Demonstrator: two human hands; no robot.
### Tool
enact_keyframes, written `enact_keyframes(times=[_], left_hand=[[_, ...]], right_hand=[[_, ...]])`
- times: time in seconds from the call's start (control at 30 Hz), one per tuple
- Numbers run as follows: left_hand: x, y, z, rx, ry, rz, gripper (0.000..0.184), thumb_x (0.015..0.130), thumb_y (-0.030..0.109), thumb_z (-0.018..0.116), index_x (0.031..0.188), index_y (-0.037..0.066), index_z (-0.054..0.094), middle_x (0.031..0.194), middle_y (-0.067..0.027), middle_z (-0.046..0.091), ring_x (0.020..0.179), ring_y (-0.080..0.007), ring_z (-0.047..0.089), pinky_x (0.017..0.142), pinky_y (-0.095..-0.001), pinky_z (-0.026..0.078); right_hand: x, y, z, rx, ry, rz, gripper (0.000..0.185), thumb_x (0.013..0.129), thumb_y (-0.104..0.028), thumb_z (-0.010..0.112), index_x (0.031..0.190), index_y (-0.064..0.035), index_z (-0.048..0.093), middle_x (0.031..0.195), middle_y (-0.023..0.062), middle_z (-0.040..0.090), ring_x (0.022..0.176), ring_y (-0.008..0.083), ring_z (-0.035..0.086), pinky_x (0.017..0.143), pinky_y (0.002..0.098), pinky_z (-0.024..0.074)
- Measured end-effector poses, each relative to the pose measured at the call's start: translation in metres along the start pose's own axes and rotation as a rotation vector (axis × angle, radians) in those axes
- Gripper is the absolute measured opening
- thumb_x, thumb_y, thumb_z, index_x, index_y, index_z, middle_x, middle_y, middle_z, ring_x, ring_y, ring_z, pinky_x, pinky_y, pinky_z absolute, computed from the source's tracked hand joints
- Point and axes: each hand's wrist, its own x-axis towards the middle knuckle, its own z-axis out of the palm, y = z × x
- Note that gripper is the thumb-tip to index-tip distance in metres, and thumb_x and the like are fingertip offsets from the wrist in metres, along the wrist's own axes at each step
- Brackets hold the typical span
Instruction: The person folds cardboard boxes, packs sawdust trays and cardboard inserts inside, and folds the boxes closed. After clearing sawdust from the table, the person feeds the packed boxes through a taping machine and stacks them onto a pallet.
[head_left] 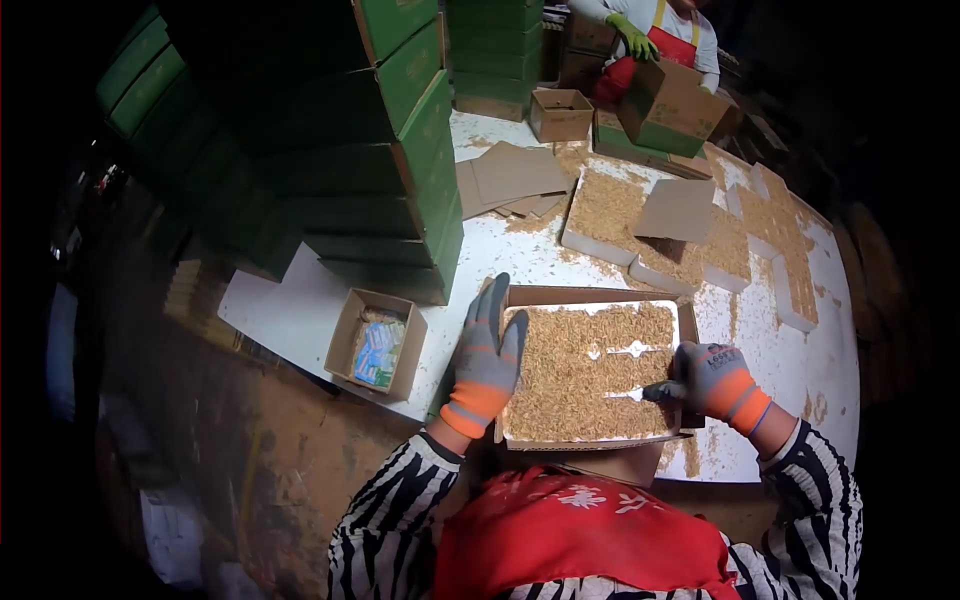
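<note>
A white tray covered with brown wood shavings (580, 375) sits in an open cardboard box (600, 295) in front of me. White patches show through the shavings on its right half. My left hand (490, 350), in a grey glove with an orange cuff, lies along the left side of the box, fingers stretched and thumb apart. My right hand (710, 380), gloved alike, is at the right side of the tray, its fingers bent and one fingertip over the tray's edge. What its other fingers hold, if anything, is hidden.
Green boxes (400, 190) are stacked high at the left. A small carton of packets (375, 345) stands nearer. Cardboard sheets (512, 178) and trays with shavings (607, 210) lie on the white table (480, 250). Across it, a person (685, 35) handles a box (672, 105).
</note>
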Motion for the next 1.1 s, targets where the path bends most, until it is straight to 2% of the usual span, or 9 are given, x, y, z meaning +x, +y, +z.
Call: enact_keyframes(times=[0.1,0.2,0.37,0.57,0.63,0.77,0.8,0.93,1.1], left_hand=[[0.005,-0.049,-0.019,-0.189,0.236,-0.202,0.036,0.094,0.002,0.049,0.13,-0.003,0.05,0.128,-0.0169,0.055,0.119,-0.025,0.054,0.101,-0.0337,0.042],[0.004,-0.189,-0.069,0.412,0.373,-0.392,0.037,0.087,0.011,0.06,0.123,0.001,0.056,0.116,-0.0214,0.057,0.109,-0.0373,0.056,0.095,-0.0431,0.045],[-0.013,-0.247,-0.092,1.038,-0.085,-0.868,0.07,0.08,0.045,0.069,0.135,0.007,0.048,0.131,-0.0184,0.054,0.123,-0.0361,0.05,0.1,-0.0453,0.043],[-0.031,-0.29,-0.095,1.222,0.096,-0.68,0.066,0.076,0.032,0.074,0.134,0.012,0.05,0.131,-0.0148,0.054,0.117,-0.0337,0.054,0.094,-0.0457,0.045],[-0.031,-0.278,-0.099,1.062,0.224,-0.669,0.056,0.077,0.028,0.072,0.127,0.008,0.056,0.122,-0.0166,0.061,0.109,-0.0355,0.059,0.089,-0.0448,0.047],[-0.021,-0.237,-0.117,0.717,0.403,-0.781,0.048,0.084,0.036,0.069,0.112,-0.003,0.066,0.102,-0.0224,0.07,0.092,-0.037,0.067,0.082,-0.0418,0.051],[-0.028,-0.25,-0.125,0.718,0.425,-0.825,0.052,0.084,0.038,0.069,0.112,-0.005,0.065,0.103,-0.0231,0.07,0.093,-0.0354,0.067,0.082,-0.0414,0.051],[-0.037,-0.211,-0.145,0.437,0.295,-0.922,0.064,0.088,0.051,0.063,0.114,-0.007,0.063,0.104,-0.0259,0.068,0.093,-0.0335,0.066,0.081,-0.0376,0.05],[-0.038,-0.191,-0.162,0.424,0.073,-0.836,0.057,0.094,0.046,0.052,0.113,-0.007,0.063,0.107,-0.016,0.069,0.097,-0.0238,0.062,0.087,-0.0349,0.045]], right_hand=[[0.02,-0.002,0.002,-0.097,-0.136,-0.001,0.071,0.071,-0.069,0.068,0.104,-0.0061,0.067,0.085,0.0148,0.071,0.085,0.0304,0.069,0.073,0.0388,0.053],[0.032,-0.008,0.024,-0.425,-0.04,-0.167,0.028,0.082,-0.024,0.061,0.101,-0.0047,0.069,0.093,0.0122,0.073,0.087,0.026,0.071,0.068,0.0396,0.0543],[0.055,-0.001,0.053,-0.434,-0.04,-0.389,0.022,0.084,-0.026,0.06,0.087,-0.0053,0.066,0.082,0.0132,0.071,0.079,0.0288,0.07,0.064,0.0389,0.0527],[0.081,0.034,-0.019,0.981,-0.089,-0.634,0.032,0.093,-0.025,0.061,0.117,-0.0048,0.066,0.098,0.0128,0.071,0.09,0.0169,0.067,0.079,0.0318,0.0527],[0.124,0.051,-0.031,1.286,-0.098,-0.328,0.029,0.095,-0.019,0.057,0.121,-0.0089,0.065,0.1,0.0088,0.071,0.088,0.0154,0.065,0.082,0.0318,0.0524],[0.265,0.061,0.024,0.977,0.272,-0.372,0.033,0.092,-0.026,0.061,0.123,-0.0153,0.065,0.111,0.0136,0.067,0.098,0.0228,0.065,0.085,0.0321,0.0516],[0.297,0.055,0.038,0.577,0.432,-0.487,0.035,0.088,-0.031,0.063,0.122,-0.0204,0.067,0.133,0.0188,0.054,0.122,0.0306,0.053,0.1,0.0407,0.0438],[0.384,0.0,0.057,-0.075,0.451,-0.549,0.037,0.085,-0.032,0.06,0.12,-0.0218,0.068,0.155,0.0176,0.027,0.142,0.0433,0.021,0.114,0.0575,0.0163],[0.446,-0.037,0.082,-0.354,0.385,-0.475,0.053,0.087,-0.026,0.054,0.138,-0.0108,0.052,0.157,0.0105,0.025,0.145,0.0384,0.018,0.116,0.0571,0.0127]])
